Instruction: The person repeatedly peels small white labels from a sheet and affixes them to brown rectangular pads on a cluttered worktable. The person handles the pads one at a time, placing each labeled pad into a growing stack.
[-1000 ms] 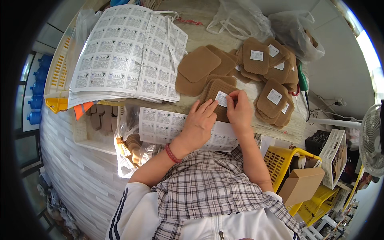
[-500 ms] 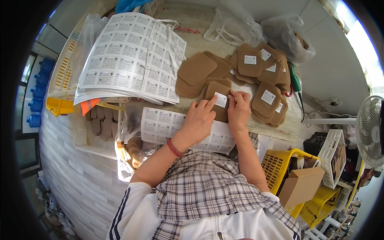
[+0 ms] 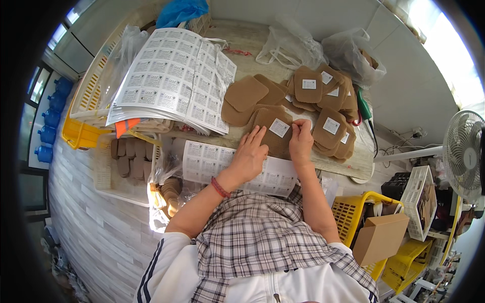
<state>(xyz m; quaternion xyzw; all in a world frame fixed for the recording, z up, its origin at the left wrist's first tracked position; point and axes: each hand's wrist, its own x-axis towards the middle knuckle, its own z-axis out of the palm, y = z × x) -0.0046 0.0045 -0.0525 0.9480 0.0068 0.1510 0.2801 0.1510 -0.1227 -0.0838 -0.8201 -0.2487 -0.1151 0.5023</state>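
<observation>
A tan rounded-square pad (image 3: 275, 132) lies on the wooden table (image 3: 252, 45) with a small white label (image 3: 279, 128) stuck on it. My left hand (image 3: 249, 155) rests flat on the pad's near left edge, fingers spread. My right hand (image 3: 301, 141) presses the pad's right edge, fingertips bent down on it. A sheet of white labels (image 3: 227, 166) lies under my left wrist at the table's near edge.
Unlabelled tan pads (image 3: 246, 93) sit left of the one being handled; labelled pads (image 3: 328, 106) pile up to the right. A thick stack of label sheets (image 3: 172, 81) covers a yellow basket (image 3: 81, 136). Plastic bags (image 3: 323, 48), a fan (image 3: 465, 151), a yellow crate (image 3: 353, 212) and a cardboard box (image 3: 379, 237) surround.
The view has shifted slightly. Both hands stay on the same pad; the left fingers have slid off the label, which now shows fully.
</observation>
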